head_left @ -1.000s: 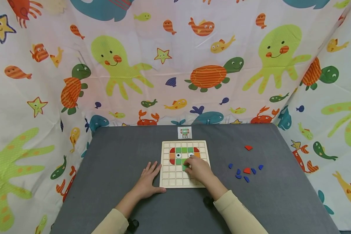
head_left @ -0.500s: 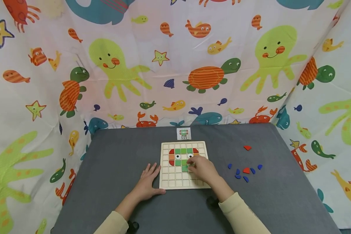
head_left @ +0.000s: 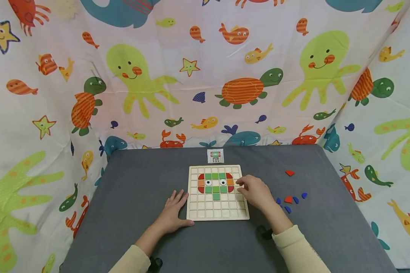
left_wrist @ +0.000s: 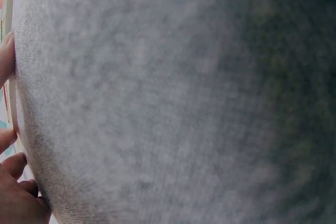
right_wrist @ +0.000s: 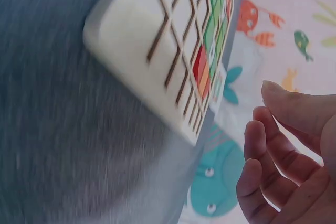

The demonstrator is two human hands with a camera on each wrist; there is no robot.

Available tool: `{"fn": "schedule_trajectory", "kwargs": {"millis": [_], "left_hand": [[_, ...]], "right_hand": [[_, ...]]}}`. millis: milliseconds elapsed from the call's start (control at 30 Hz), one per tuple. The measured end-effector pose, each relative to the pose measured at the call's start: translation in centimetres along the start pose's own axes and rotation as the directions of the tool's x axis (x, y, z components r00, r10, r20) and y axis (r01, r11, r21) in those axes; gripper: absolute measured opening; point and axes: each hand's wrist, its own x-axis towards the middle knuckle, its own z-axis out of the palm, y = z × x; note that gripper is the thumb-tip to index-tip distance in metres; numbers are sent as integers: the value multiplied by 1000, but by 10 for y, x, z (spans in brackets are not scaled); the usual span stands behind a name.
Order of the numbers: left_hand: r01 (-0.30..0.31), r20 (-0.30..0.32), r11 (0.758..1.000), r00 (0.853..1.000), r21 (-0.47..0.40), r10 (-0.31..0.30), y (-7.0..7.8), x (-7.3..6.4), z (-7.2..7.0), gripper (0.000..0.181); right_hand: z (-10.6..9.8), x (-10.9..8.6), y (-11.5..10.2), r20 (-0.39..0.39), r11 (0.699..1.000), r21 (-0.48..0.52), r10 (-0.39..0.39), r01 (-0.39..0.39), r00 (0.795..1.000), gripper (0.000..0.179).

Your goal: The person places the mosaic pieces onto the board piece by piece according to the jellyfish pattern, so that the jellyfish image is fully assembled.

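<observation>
A wooden grid board [head_left: 205, 214] lies on the grey table, partly filled with red, orange and green tiles [head_left: 216, 196] and two eye tiles [head_left: 223, 182]. My left hand [head_left: 172, 214] rests with spread fingers at the board's left edge, the thumb by its near left corner. At the right edge of the board is my right hand [head_left: 257, 192], fingers loosely bent. In the right wrist view nothing shows between the right hand's thumb and fingers [right_wrist: 255, 139], which are apart from the board [right_wrist: 123, 24].
Right of the board lie several blue half-round pieces [head_left: 288, 209] and two red pieces [head_left: 289, 173]; my right hand covers part of that area. A small picture card [head_left: 215, 156] lies beyond the board. A patterned curtain [head_left: 194, 94] closes off the table's far side.
My right hand has moved right, from over the tiles to the board's right edge, uncovering green tiles, the right eye tile and the orange tile. The left hand has stayed put.
</observation>
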Motion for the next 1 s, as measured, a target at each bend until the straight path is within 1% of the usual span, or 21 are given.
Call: {"fn": "schedule_trajectory", "kwargs": {"millis": [233, 367, 633, 833, 1000], "left_hand": [[-3, -2, 1000, 1000, -8, 3, 2, 0, -2, 110], [-6, -3, 1000, 1000, -8, 6, 2, -1, -3, 110], [-15, -3, 1000, 1000, -14, 15, 2, -1, -2, 109], [-6, -1, 1000, 1000, -12, 6, 2, -2, -3, 110], [-2, -3, 1000, 1000, -4, 2, 2, -1, -3, 110]], "right_hand": [[-23, -2, 29, -35, 999, -9, 46, -46, 998, 24], [-34, -4, 44, -53, 999, -6, 53, -54, 997, 24], [-56, -3, 76, -52, 995, -15, 94, -95, 994, 26], [-69, -2, 102, -77, 993, -19, 119, -120, 990, 27], [-78, 2, 122, -73, 989, -48, 139, -143, 988, 27]]}}
